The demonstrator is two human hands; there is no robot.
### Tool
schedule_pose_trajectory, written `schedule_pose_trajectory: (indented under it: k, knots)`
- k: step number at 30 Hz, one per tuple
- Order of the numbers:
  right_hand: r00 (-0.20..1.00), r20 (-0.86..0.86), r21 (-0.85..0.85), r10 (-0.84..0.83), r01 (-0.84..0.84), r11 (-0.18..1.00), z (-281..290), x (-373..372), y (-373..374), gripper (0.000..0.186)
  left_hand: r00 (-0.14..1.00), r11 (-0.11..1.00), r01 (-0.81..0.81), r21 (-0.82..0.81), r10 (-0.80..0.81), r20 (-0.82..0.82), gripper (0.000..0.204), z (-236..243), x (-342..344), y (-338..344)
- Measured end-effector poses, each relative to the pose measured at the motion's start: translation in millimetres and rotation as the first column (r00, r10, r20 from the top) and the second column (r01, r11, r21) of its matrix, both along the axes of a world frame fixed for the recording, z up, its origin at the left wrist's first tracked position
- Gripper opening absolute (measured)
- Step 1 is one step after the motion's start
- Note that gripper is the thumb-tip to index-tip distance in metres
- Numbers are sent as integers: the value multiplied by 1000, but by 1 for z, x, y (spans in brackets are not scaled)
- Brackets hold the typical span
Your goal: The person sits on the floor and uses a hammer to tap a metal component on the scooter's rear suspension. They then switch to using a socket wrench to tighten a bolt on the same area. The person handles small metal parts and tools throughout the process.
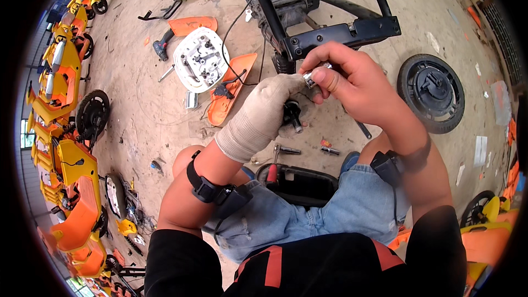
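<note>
My left hand [264, 104], in a beige knit glove, meets my right hand just below a black metal scooter frame [357, 30], its fingers closed around a small chrome metal piece [311, 77]. My bare right hand [344, 80] pinches that same piece between thumb and fingers. Beneath both hands is a dark cylindrical assembly [292, 114], partly hidden by the glove. Loose sockets [330, 150] and a red-handled tool [271, 172] lie below, by a black molded piece [297, 187] between my legs.
A white housing [199, 58], orange panels [220, 109] and a drill [161, 48] lie at upper left. A loose wheel [431, 92] is at right. Yellow-and-orange scooters [77, 181] line the left side; more stand at lower right.
</note>
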State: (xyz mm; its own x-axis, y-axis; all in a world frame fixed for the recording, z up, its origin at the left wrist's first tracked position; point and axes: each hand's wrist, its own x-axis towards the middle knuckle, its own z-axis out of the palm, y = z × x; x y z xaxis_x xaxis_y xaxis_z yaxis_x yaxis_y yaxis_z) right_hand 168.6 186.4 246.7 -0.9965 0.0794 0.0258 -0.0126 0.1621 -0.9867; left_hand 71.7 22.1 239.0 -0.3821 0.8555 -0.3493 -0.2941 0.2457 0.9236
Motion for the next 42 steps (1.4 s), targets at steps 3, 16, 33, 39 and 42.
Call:
schedule_pose_trajectory:
  k: [3, 16, 33, 39, 42]
  knots:
    - [999, -48, 63, -17, 20, 998, -4, -3, 3, 18, 989, 998, 40, -42, -45, -137, 34, 5, 1, -1]
    - [990, -37, 23, -135, 136, 990, -2, -4, -8, 23, 980, 997, 80, 8, -77, -186, 19, 6, -3, -3]
    - [993, -51, 98, -108, 113, 989, 3, -2, -8, 27, 990, 995, 76, 65, -67, -121, 47, -5, 7, -4]
    - [993, -66, 101, -93, 99, 990, 4, -1, -7, 25, 996, 996, 78, 45, -76, -50, 46, -4, 6, -4]
    - [995, -57, 97, -84, 89, 991, 2, -1, -6, 25, 995, 995, 97, -6, -97, -22, 44, 0, 6, -3]
